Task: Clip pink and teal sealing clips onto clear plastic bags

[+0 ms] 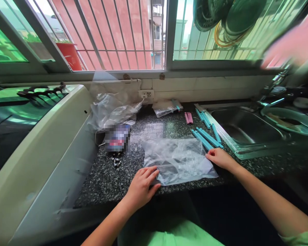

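Note:
A clear plastic bag [178, 159] lies flat on the speckled dark countertop in front of me. My left hand [143, 184] rests at its lower left corner, fingers laid over the edge and thumb apart from them. At the right edge of the bag, my right hand [220, 159] pinches the plastic between thumb and fingers. Just beyond the right hand are several flat light-blue sticks [209, 136], some side by side. Farther back sit more blue sticks [202, 118] and a small group of pink sticks [188, 118].
A sink [246, 126] with a metal rim is on the right, a green basin [290, 119] beside it. Crumpled plastic [113, 109], a blurred-out phone-like object [117, 137] and a beaded chain [116, 160] lie left. A stove [41, 143] borders the counter. Flat clear bags [164, 107] lie near the wall socket [146, 94].

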Demonstrator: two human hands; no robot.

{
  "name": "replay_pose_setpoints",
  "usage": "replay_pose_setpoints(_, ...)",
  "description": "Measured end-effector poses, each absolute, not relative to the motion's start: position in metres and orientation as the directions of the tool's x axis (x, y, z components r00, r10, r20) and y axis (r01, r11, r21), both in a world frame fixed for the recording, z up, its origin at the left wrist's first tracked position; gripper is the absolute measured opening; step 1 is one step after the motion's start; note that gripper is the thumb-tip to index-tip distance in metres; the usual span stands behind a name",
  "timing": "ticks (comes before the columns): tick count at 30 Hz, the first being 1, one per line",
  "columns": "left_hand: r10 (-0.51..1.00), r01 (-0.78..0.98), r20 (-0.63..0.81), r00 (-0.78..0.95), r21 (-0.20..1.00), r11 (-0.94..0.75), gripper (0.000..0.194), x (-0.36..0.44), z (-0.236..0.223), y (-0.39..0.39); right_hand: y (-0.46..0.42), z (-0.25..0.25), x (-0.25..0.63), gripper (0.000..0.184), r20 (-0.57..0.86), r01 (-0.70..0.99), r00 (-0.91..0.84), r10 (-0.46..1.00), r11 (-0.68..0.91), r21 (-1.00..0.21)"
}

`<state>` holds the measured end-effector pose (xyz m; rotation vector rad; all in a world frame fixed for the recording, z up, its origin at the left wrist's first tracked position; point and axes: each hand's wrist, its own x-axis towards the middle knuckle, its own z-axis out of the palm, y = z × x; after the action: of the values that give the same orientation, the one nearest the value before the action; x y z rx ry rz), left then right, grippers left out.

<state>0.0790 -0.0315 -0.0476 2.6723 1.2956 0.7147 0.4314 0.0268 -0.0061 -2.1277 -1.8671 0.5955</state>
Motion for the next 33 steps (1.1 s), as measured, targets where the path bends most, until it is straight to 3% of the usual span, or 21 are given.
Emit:
replay_pose_setpoints(6, 0.746, 0.704, 0.351, 0.566, 0.264, -0.659, 0.038, 0.078, -0.046, -0.028, 0.057, 0.003, 0.422, 0.026, 0.032, 0.906, 0.149, 0.988, -0.124, -0.405)
replay_pose_setpoints(9, 0.752, 0.706, 0.339, 0.565, 0.273, -0.653, 0.039, 0.077, -0.044, -0.028, 0.086, 0.005, 0.410, 0.024, -0.071, 0.931, 0.146, 0.987, -0.161, -0.327)
replay_pose_setpoints(14, 0.765, 0.718, 0.331, 0.552, 0.277, -0.638, 0.040, 0.076, -0.045, -0.029, 0.097, 0.006, 0.397, 0.016, -0.145, 0.948, 0.049, 0.988, -0.092, -0.306)
replay_pose_setpoints(22, 0.759, 0.722, 0.332, 0.560, 0.254, -0.644, 0.043, 0.074, -0.048, -0.029, 0.098, 0.013, 0.392, 0.029, -0.138, 0.965, 0.136, 0.981, -0.163, -0.205)
replay_pose_setpoints(27, 0.787, 0.773, 0.363, 0.499, 0.224, -0.594, 0.038, 0.065, -0.048, -0.038, 0.112, 0.009, 0.363, 0.018, -0.158, 0.981, 0.073, 0.985, -0.100, -0.166)
replay_pose_setpoints(33, 0.804, 0.844, 0.420, 0.421, 0.144, -0.517, 0.040, 0.048, -0.051, -0.051, 0.118, 0.014, 0.348, 0.022, -0.049, 0.987, 0.068, 0.997, -0.074, -0.143)
